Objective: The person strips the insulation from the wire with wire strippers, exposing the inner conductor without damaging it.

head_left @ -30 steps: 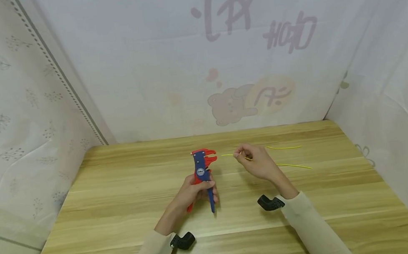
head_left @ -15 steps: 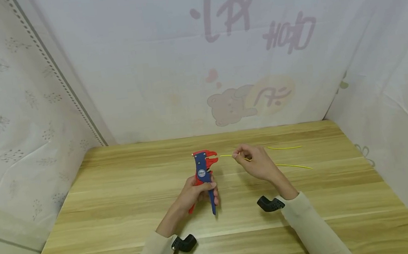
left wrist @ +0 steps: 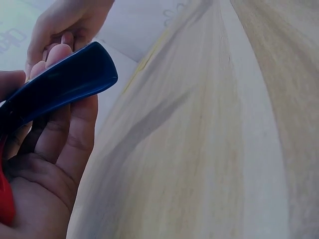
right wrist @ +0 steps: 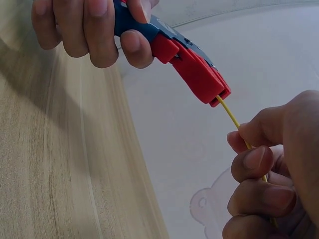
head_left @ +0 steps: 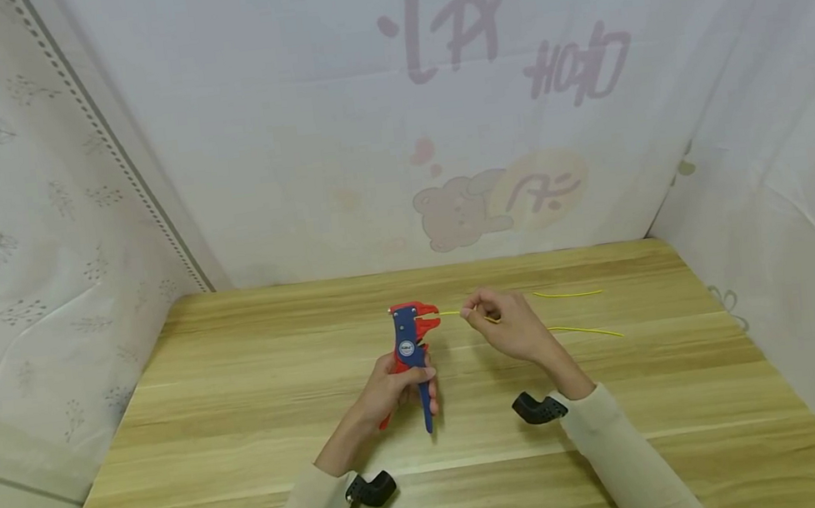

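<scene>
My left hand (head_left: 392, 387) grips the handles of a red and blue wire stripper (head_left: 406, 336), its head pointing away and its red jaws facing right. In the left wrist view one blue handle (left wrist: 65, 79) crosses the curled fingers. My right hand (head_left: 509, 324) pinches a thin yellow wire (head_left: 449, 313) between thumb and fingertips. The right wrist view shows the yellow wire (right wrist: 228, 110) running from those fingertips to the mouth of the red jaws, its tip hidden inside. Its other end passes under the curled fingers.
Two more yellow wires lie on the wooden table (head_left: 247, 440) to the right: a far wire (head_left: 568, 294) and a nearer wire (head_left: 586, 330), partly behind the right hand. Behind the table hangs a pale printed cloth (head_left: 290, 150). Each sleeve carries a black wrist camera (head_left: 538, 407).
The wire stripper in my left hand has shifted slightly right and nearer. My right hand has edged left, and the gap between wire tip and jaws has closed.
</scene>
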{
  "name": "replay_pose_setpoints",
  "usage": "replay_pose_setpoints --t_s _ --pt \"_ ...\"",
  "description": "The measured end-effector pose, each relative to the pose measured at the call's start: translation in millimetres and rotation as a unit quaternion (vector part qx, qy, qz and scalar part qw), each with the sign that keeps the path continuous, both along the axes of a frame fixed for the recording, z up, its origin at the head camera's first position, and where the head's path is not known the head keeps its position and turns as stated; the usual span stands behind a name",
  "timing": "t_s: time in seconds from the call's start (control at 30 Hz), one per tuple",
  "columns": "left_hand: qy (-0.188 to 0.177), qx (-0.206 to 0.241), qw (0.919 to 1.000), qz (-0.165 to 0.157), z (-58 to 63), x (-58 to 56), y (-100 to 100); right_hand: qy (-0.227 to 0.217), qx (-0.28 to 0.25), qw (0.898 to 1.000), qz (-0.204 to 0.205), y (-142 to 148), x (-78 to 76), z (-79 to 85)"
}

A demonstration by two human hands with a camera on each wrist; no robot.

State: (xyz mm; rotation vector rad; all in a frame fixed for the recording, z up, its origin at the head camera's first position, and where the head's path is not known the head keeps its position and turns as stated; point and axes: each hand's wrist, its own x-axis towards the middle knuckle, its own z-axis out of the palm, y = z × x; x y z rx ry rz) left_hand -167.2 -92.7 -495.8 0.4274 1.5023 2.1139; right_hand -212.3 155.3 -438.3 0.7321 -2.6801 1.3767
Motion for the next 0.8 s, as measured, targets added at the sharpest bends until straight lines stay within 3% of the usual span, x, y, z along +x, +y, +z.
replay_pose_setpoints --t_s 0.47,0.67,0.8 --pt "0.035 0.005 0.9991 -0.024 -1.6 0.2 -0.3 0.012 0.006 1.000 0.001 -0.3 -0.8 -1.1" --pt "0.051 0.037 0.9980 -0.012 -2.7 2.3 1.4 0.015 0.000 1.000 0.005 -2.0 0.8 0.3" --pt "0.055 0.035 0.9979 -0.003 -2.1 3.6 2.5 0.012 -0.001 1.000 0.008 -3.1 1.9 1.0"
